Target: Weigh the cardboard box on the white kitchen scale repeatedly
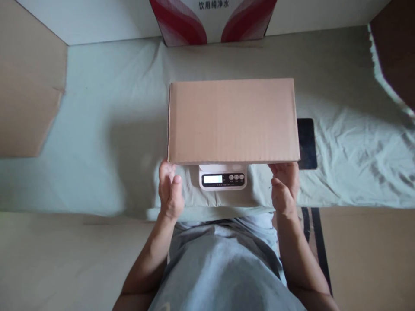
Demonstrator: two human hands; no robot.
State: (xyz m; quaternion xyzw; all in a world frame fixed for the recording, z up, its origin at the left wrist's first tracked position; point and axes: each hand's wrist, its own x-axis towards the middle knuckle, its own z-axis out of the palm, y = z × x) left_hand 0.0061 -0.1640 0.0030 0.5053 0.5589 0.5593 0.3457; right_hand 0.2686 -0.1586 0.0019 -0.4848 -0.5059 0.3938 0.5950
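A closed brown cardboard box lies level in front of me, over a small white kitchen scale. Only the scale's near part shows, with a lit display and several buttons; whether the box rests on its plate cannot be told. My left hand is at the box's near left corner, fingers reaching up to its lower edge and thumb apart. At the near right corner, my right hand has its fingers running under the box. The box hides the fingertips of both hands.
A dark phone lies right of the box, partly covered. Green cloth covers the surface. A white-and-red carton stands behind. Cardboard stands at left, and a dark brown panel at right.
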